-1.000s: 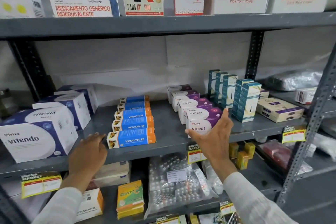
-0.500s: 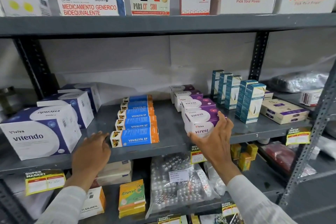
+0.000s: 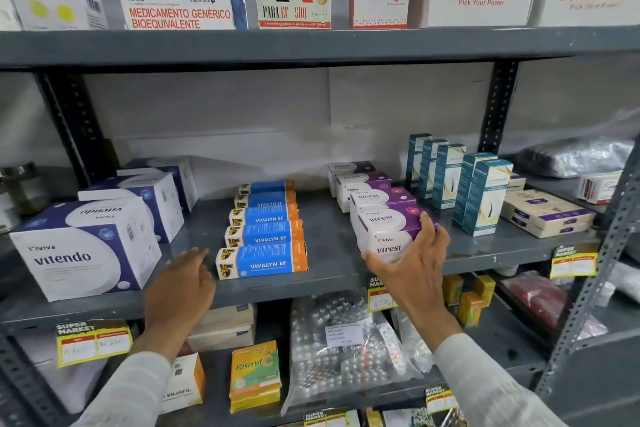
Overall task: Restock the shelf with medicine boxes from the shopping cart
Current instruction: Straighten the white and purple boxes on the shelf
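Observation:
On the grey middle shelf (image 3: 329, 236) a row of white-and-purple Virest boxes runs front to back. My right hand (image 3: 415, 270) grips the front Virest box (image 3: 388, 239), thumb on its lower front corner, fingers around its right side. To the left lies a row of blue-and-orange Vivalyn EF boxes (image 3: 263, 262). My left hand (image 3: 181, 284) rests open on the shelf edge, fingertips just left of the front Vivalyn box, holding nothing. The shopping cart is out of view.
Large Vitendo boxes (image 3: 79, 253) fill the shelf's left end; tall teal boxes (image 3: 481, 194) and flat cream boxes (image 3: 543, 211) stand right of the Virest row. Bare shelf shows between the Vivalyn and Virest rows. A steel upright (image 3: 602, 253) rises at the right.
My right hand went from spread open in front of the Virest row to closed around the front box. My left hand crept slightly right toward the Vivalyn boxes.

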Demonstrator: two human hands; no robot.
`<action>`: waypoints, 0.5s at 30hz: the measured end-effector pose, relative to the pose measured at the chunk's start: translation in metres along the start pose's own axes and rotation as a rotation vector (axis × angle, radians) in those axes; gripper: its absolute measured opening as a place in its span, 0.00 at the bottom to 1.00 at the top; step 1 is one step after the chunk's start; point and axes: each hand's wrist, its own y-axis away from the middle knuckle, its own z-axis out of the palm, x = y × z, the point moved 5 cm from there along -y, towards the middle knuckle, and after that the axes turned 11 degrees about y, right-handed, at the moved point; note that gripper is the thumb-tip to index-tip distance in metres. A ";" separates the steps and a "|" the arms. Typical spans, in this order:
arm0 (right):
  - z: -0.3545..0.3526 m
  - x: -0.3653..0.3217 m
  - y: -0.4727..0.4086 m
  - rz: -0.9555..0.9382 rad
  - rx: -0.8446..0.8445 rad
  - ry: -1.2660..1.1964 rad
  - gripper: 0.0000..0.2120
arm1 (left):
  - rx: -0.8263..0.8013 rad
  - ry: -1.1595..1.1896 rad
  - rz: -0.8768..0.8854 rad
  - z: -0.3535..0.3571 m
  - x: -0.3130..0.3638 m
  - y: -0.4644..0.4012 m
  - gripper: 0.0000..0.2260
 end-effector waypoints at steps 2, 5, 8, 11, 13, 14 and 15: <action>-0.003 0.002 -0.001 -0.016 -0.030 -0.020 0.60 | 0.111 0.237 -0.065 -0.013 0.008 0.005 0.18; -0.022 0.010 -0.003 -0.072 -0.029 -0.107 0.56 | 0.365 0.507 -0.118 -0.040 0.034 0.015 0.19; -0.056 0.027 -0.014 -0.079 0.072 -0.175 0.44 | 0.452 0.533 0.058 -0.046 0.092 0.025 0.21; -0.083 0.054 -0.035 -0.017 0.165 -0.205 0.35 | 0.228 0.500 0.242 -0.015 0.160 0.035 0.22; -0.095 0.070 -0.050 0.023 0.182 -0.202 0.32 | 0.029 0.408 0.347 0.017 0.196 0.044 0.23; -0.098 0.079 -0.057 0.039 0.179 -0.192 0.31 | -0.053 0.330 0.378 0.035 0.207 0.047 0.24; -0.100 0.087 -0.063 0.052 0.167 -0.186 0.31 | -0.120 0.244 0.391 0.053 0.212 0.049 0.25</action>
